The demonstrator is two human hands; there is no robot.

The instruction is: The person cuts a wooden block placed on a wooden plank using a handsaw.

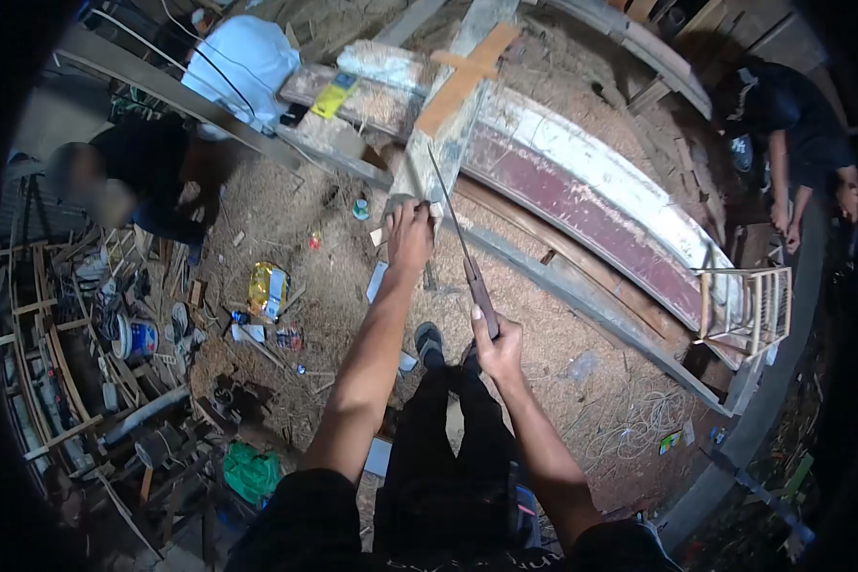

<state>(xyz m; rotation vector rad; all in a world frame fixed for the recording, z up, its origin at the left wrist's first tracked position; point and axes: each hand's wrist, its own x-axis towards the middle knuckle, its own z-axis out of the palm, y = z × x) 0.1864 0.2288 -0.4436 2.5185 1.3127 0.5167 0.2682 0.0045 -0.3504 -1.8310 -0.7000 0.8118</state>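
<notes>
From where I stand, the person has a saw out in front of the body, over the near end of a pale plank, and the right hand is closed firmly around its brown handle, thumb lying up along the grip. The left hand is laid over that end of the plank with its fingers bent; whether it pinches a smaller bit of wood there or only presses down, I can't tell. To my eye the step in hand is lining up or working a cut at this end, though I can't make out whether the blade touches wood or runs just beside the plank's right edge. A stroke here would call for the left hand to keep the wood steady, its fingers clear of the teeth, and for the right to push and draw straight along the blade. The saw's long axis slants: handle low and near the person's legs, thin tip pointing away and a little to the left, towards the brown wooden piece lying on the plank. The plank itself slants the other way, its far end off to the right, crossing a long white-and-maroon board.
</notes>
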